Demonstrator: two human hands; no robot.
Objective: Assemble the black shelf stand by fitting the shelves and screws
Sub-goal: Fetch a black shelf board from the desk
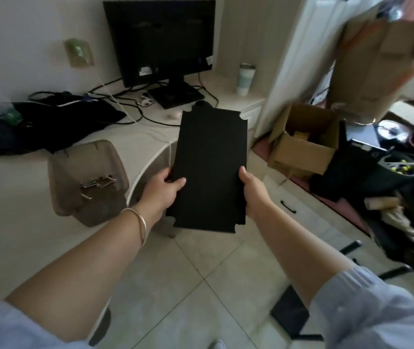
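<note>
We hold the black shelf [209, 170] flat in the air, above the floor and the counter's [24, 197] rounded edge. The left hand [162, 188] grips its left long edge, thumb on top, and the right hand [251, 190] grips the right edge; probably we hold it so to check its notched corners. Left of our left fingers, the screws [96, 182] lie in a brown bin [87, 170]. Below our fingers, the tiled floor gives open room; boxes crowd the far right.
</note>
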